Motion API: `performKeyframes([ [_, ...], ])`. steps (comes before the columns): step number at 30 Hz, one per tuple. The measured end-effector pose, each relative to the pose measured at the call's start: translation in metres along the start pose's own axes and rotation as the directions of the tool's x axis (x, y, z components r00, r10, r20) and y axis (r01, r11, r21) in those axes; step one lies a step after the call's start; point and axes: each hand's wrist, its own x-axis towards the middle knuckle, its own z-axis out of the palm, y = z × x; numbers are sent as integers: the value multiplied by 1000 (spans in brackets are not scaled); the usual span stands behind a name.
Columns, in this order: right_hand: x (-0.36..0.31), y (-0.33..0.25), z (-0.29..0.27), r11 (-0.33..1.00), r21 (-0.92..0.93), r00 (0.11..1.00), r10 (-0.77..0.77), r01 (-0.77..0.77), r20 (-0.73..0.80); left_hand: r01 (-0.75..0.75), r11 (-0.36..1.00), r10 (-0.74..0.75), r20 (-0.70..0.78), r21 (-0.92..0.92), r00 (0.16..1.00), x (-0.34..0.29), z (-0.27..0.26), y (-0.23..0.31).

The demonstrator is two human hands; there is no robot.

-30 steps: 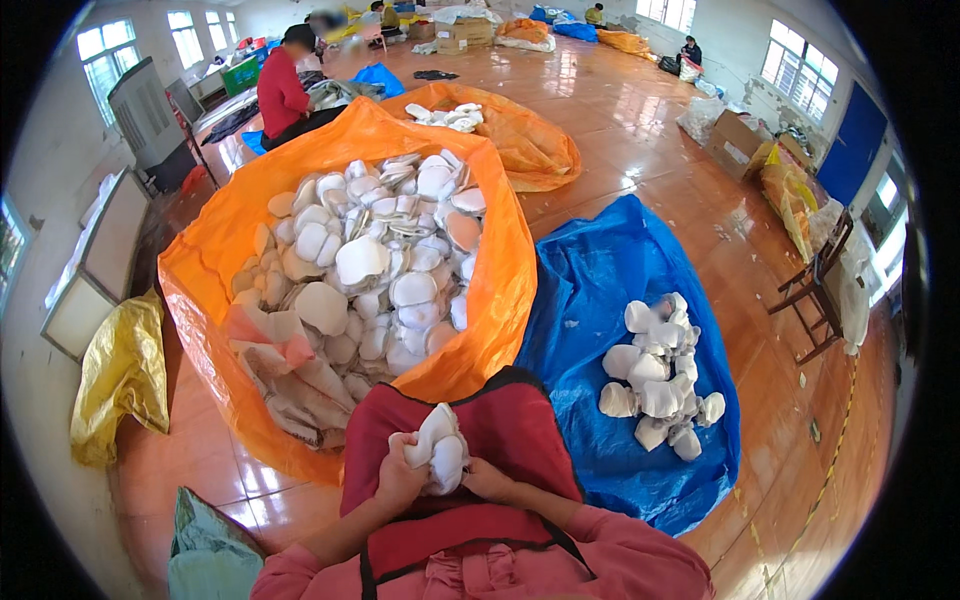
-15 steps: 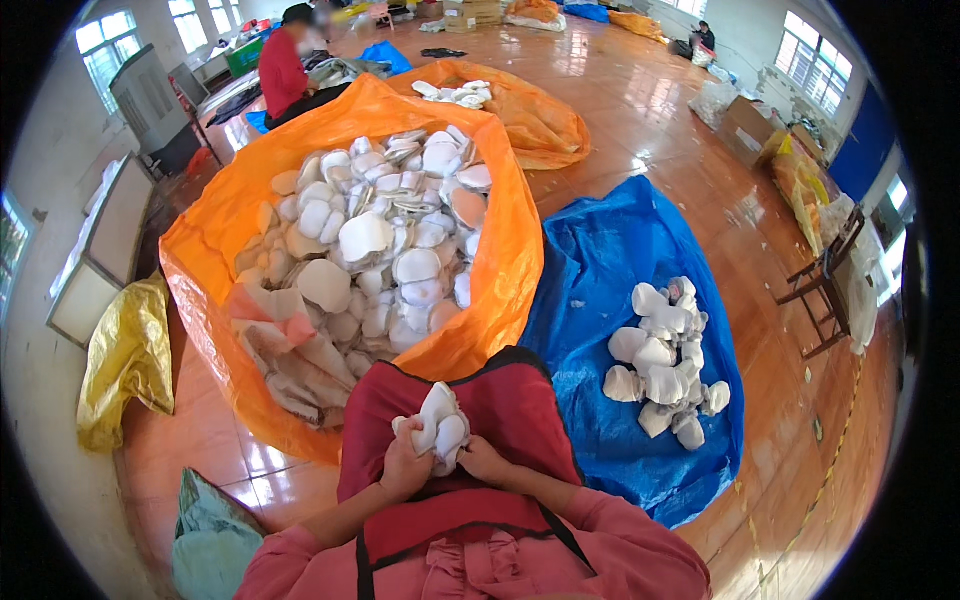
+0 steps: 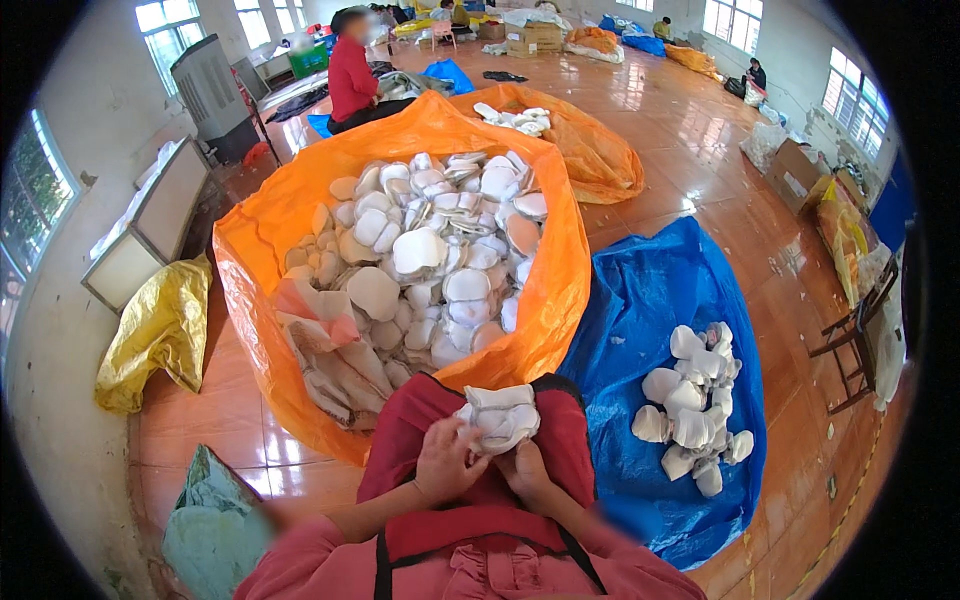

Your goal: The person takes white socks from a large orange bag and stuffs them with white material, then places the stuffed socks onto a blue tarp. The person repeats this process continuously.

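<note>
Over my lap, on the dark red apron (image 3: 400, 425), sits a small bundle of white padded cloth pieces (image 3: 500, 418), stacked together. My right hand (image 3: 525, 472) grips the bundle from its lower right edge. At the lower left of the bundle is my left hand (image 3: 448, 463), fingers apart and loosely bent, the tips close to or touching it. Just ahead, a big orange sack (image 3: 255, 300) with rolled-out sides holds a heap of loose white and beige pads (image 3: 420, 250). To the right, several bunched pads (image 3: 693, 400) lie piled on a blue sheet (image 3: 640, 310).
A second orange sack (image 3: 600, 170) with white pieces lies beyond. A person in red (image 3: 352, 75) sits at the far left. Yellow (image 3: 155, 335) and green (image 3: 210, 530) sacks are on the left; a wooden chair (image 3: 855, 340) and cardboard box (image 3: 793, 175) are on the right.
The bundle has turned from upright to lying crosswise, its wide side showing. My left hand has loosened its grip and spread its fingers. The view has shifted, moving the scene rightward.
</note>
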Motion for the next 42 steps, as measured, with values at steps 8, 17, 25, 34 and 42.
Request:
performKeyframes([
  [8,4,5,-1,999,2,996,-34,34,81,-220,973,211,115,76,971,-2,32,1],
  [17,-5,-7,10,999,14,999,39,-40,28,-333,930,348,-82,157,934,6,73,-27],
  [25,0,2,0,999,29,996,19,-16,-89,-238,967,249,-138,92,959,11,70,-3],
  [34,-5,3,6,998,-70,986,-9,-3,-164,-252,958,271,-155,134,950,20,67,7],
  [42,-12,-5,-3,998,-13,937,60,-69,-343,-321,947,318,-151,8,936,5,80,-1],
])
